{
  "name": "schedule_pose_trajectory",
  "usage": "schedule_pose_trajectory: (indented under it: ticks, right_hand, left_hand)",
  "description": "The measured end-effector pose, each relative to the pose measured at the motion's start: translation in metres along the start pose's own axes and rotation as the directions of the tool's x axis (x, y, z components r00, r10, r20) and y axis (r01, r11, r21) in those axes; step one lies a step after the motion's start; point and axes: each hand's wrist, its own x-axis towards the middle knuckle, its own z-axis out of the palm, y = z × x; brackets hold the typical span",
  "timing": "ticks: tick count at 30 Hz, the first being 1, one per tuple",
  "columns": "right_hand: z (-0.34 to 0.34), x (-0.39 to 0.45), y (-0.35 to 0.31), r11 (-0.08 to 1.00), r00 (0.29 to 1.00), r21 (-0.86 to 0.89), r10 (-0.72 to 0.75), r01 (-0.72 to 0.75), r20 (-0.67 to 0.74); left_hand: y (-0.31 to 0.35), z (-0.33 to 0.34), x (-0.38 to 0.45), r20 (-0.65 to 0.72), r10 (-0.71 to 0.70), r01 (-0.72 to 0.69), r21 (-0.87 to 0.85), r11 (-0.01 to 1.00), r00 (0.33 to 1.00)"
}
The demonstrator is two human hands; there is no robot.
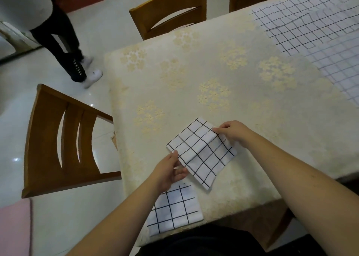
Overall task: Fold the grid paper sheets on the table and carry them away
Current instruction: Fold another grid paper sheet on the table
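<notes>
A folded white sheet with a black grid (202,150) lies near the table's front edge, one flap raised along its fold. My left hand (169,171) pinches its near-left edge between thumb and fingers. My right hand (233,132) pinches the raised flap at its far-right corner. A second folded grid sheet (174,209) lies flat at the table's front edge, partly under my left wrist. Unfolded grid sheets (318,36) are spread over the far right of the table.
The table carries a cream cloth with yellow flowers (194,80). Wooden chairs stand at the left (58,139) and at the far side (171,12). A person's legs in dark trousers and white shoes (73,57) stand on the tiled floor at the left.
</notes>
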Motion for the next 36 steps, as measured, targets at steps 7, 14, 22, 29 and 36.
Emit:
schedule_pose_trajectory:
  ticks: [7, 14, 22, 29, 36]
  right_hand:
    - [-0.017, -0.015, -0.003, 0.963, 0.990, 0.252, -0.072, 0.101, -0.120]
    - [-0.030, -0.039, -0.006, 0.892, 0.958, 0.379, -0.167, 0.248, -0.235]
    - [-0.007, -0.060, 0.044, 0.910, 0.942, 0.352, -0.102, 0.218, -0.319]
    - [0.029, -0.078, 0.097, 0.899, 0.945, 0.428, 0.062, 0.087, -0.322]
    - [0.033, -0.063, 0.101, 0.742, 0.926, 0.671, 0.247, 0.008, -0.285]
  left_hand:
    - [0.042, 0.016, -0.008, 0.051, 0.118, -0.118, 0.006, 0.993, 0.992]
    - [0.078, 0.035, -0.001, -0.028, 0.391, -0.379, 0.193, 0.905, 0.920]
    - [0.042, 0.039, 0.028, -0.105, 0.342, -0.312, 0.230, 0.922, 0.934]
    - [0.000, 0.031, 0.041, -0.139, 0.201, -0.156, 0.279, 0.948, 0.970]
    - [-0.004, 0.030, 0.042, -0.175, 0.203, -0.143, 0.308, 0.941, 0.963]
